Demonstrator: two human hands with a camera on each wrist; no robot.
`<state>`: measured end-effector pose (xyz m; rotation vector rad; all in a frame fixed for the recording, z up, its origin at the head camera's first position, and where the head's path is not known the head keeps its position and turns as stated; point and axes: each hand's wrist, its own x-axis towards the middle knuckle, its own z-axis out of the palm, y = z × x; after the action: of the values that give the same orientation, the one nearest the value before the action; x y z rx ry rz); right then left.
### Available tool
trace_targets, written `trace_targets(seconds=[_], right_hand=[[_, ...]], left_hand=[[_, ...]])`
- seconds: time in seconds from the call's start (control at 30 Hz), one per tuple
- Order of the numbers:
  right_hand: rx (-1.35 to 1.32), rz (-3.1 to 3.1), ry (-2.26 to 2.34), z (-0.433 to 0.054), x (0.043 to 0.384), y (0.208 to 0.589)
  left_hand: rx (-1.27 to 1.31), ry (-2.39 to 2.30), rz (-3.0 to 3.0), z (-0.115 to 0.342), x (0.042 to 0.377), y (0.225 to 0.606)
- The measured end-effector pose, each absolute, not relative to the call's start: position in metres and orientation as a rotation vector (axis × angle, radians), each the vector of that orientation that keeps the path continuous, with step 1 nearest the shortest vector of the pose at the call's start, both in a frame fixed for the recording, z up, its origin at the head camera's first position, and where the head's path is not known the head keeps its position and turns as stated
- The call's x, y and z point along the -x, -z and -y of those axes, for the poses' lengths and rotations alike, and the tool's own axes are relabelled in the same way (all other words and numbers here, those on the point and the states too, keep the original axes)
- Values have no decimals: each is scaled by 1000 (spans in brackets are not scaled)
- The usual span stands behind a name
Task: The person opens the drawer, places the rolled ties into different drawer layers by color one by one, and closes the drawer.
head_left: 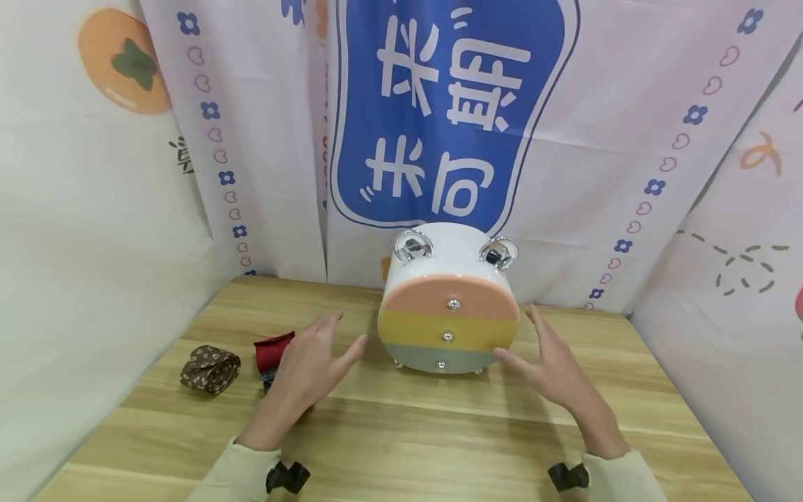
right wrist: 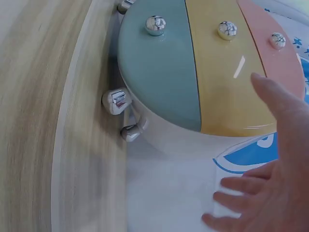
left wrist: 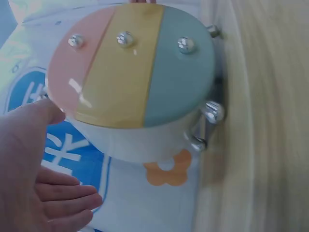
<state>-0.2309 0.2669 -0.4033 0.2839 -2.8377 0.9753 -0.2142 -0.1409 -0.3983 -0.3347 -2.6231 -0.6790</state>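
A small rounded drawer box stands upright on the table, its front banded pink, yellow and grey-green, each band with a silver knob. Silver rings sit on its white top, and short silver feet carry it. To its left, my left hand hovers with thumb and fingers spread, holding nothing. On the other side my right hand is spread too, its thumb overlapping the yellow band in the head view. In the right wrist view, the right thumb lies in front of the yellow drawer.
Left of the left hand lie a rolled brown patterned cloth and a red folded cloth, partly behind that hand, with a dark patterned piece beside it. A printed curtain hangs behind the wooden table; white printed walls flank both sides.
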Motion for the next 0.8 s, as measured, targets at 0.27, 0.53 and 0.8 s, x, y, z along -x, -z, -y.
trace_targets(seconds=[0.27, 0.53, 0.8], right_hand=[[-475, 2687, -1124, -263, 253, 399], [-547, 2665, -1203, -259, 267, 385], [-530, 2637, -1234, -255, 275, 382]], left_hand=[[310, 714, 2342, 124, 206, 376], [451, 683, 2279, 90, 199, 357], [491, 813, 2385, 52, 200, 349]])
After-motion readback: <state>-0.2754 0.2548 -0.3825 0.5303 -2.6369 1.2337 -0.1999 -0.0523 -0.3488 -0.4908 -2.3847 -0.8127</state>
